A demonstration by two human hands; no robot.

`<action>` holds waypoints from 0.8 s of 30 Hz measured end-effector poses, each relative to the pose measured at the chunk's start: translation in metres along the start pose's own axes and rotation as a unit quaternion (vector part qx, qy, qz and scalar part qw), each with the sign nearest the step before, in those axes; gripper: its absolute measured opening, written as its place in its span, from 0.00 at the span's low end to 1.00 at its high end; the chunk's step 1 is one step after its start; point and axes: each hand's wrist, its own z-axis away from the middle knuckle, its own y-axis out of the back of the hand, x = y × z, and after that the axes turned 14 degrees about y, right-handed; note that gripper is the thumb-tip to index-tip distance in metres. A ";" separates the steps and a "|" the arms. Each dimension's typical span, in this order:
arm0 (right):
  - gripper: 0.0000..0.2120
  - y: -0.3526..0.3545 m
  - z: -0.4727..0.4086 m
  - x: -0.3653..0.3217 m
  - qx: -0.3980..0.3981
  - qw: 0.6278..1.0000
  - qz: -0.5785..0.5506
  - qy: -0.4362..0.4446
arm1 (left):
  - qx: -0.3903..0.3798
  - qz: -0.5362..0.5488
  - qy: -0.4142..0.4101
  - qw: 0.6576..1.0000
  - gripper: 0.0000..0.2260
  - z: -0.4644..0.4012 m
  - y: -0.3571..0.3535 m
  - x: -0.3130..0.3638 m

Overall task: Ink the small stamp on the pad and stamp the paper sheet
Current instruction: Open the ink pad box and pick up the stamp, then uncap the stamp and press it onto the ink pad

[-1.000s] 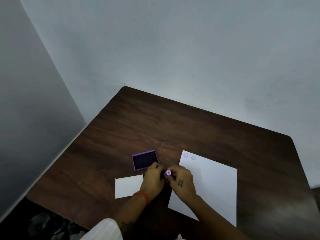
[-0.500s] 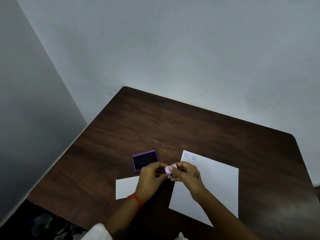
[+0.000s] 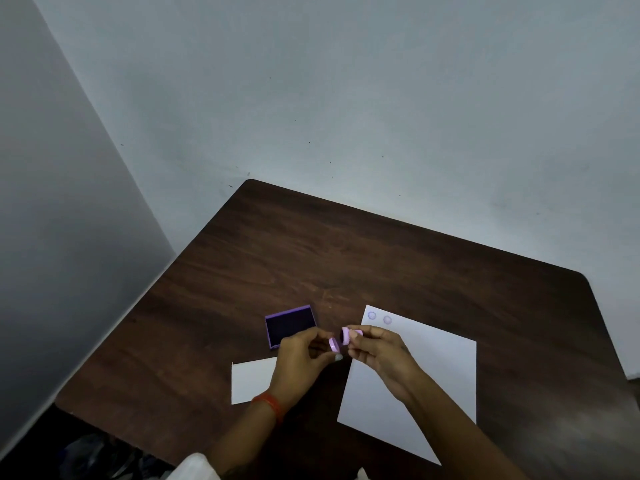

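Observation:
My left hand (image 3: 304, 355) pinches a small round purple piece (image 3: 333, 344), and my right hand (image 3: 377, 351) pinches the other purple piece of the small stamp (image 3: 350, 335). The two pieces are held apart above the table, between the ink pad and the sheet. The open purple ink pad (image 3: 290, 326) with its dark surface lies just beyond my left hand. The white paper sheet (image 3: 440, 368) lies under my right forearm and bears two faint round stamp marks (image 3: 379, 318) near its far left corner.
A smaller white paper piece (image 3: 251, 381) lies at the near left, partly under my left wrist. The dark wooden table (image 3: 346, 258) stands against a grey wall, with its left edge close to a side wall. Dark objects lie on the floor at the near left.
My hands rose off the table. The purple stamp, held as one piece between both hands before, is now pulled apart into two pieces, one in each hand.

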 end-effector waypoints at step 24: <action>0.09 0.002 0.005 -0.004 0.004 0.915 -0.387 -0.114 | 0.175 -0.155 -0.024 0.972 0.19 -0.018 0.038 -0.034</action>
